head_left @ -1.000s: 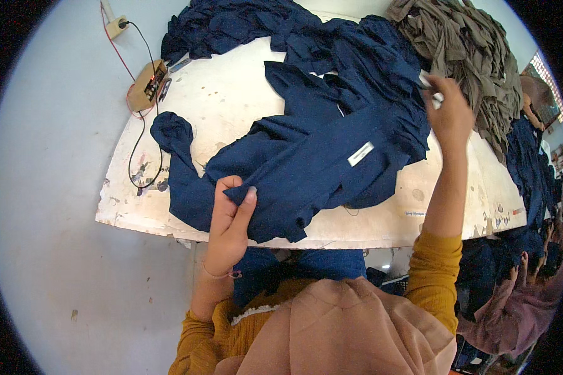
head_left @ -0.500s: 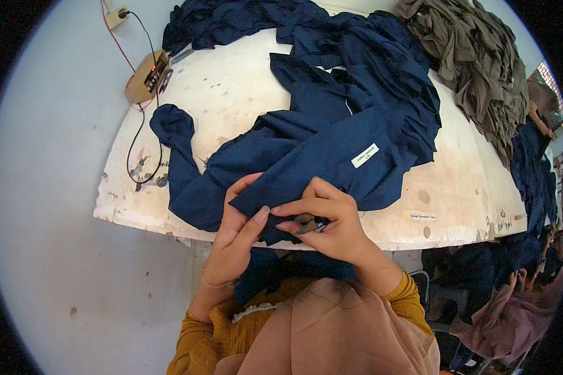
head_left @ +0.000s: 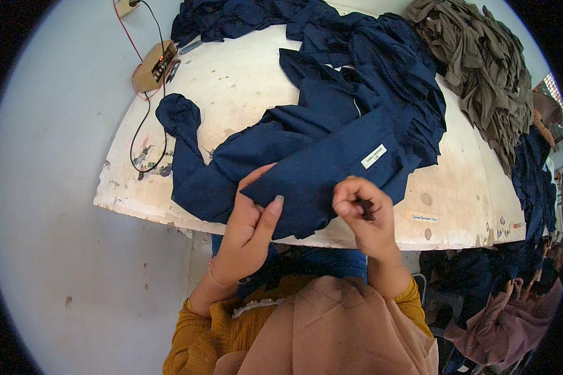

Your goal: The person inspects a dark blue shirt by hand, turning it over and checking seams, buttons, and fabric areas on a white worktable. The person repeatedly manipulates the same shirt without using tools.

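Note:
A dark navy garment (head_left: pixel 306 172) lies across the near part of the table, with a small white label (head_left: pixel 373 156) on its upper face. My left hand (head_left: pixel 250 228) pinches the garment's near left edge, thumb on top and fingers underneath. To the right, my right hand (head_left: pixel 370 215) is raised over the cloth near the label, thumb and index fingertips pressed together. Tucked in its curled fingers is a small dark tool (head_left: pixel 365 209) that looks like thread snips; most of it is hidden. Any thread between those fingertips is too fine to make out.
More navy cloth (head_left: pixel 244 19) runs along the table's (head_left: pixel 238 81) far side. A grey-brown cloth heap (head_left: pixel 478 69) sits at the far right. At the left edge stands a tan box (head_left: pixel 153 70) with cables. Other people's hands (head_left: pixel 522 287) show at the right.
My right hand has moved right and slightly up, away from the left hand and the garment's edge, keeping the dark tool. My left hand keeps its pinch. The view has shifted slightly.

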A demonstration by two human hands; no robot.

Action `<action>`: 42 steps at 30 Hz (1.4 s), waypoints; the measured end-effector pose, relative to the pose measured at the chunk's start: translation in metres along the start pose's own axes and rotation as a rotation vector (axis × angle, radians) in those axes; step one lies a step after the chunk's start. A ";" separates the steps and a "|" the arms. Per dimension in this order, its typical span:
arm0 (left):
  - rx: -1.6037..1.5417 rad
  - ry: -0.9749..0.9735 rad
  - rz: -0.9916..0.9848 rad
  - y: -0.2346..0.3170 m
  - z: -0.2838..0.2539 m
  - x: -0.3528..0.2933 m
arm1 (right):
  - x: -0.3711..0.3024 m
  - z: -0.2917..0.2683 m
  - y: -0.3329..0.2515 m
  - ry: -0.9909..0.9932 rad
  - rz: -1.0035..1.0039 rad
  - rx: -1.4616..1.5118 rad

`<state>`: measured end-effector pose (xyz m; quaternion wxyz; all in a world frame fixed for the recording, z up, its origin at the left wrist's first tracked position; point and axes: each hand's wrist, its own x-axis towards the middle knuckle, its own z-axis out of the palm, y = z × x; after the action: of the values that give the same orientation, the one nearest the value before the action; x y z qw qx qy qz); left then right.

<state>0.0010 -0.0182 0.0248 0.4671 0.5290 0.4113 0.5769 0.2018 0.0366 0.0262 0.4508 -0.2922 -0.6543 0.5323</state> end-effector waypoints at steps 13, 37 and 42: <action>-0.049 0.012 -0.002 0.001 0.000 0.001 | 0.001 0.006 -0.015 -0.026 -0.509 -0.982; -0.022 0.004 0.027 -0.001 -0.001 -0.001 | 0.000 0.014 -0.015 -0.031 -0.552 -1.026; -0.047 0.038 0.009 -0.003 0.000 0.000 | 0.001 0.011 -0.011 -0.041 -0.566 -1.001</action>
<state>0.0014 -0.0179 0.0220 0.4689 0.5087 0.4038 0.5986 0.1924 0.0293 0.0370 0.3696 -0.2730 -0.8879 0.0220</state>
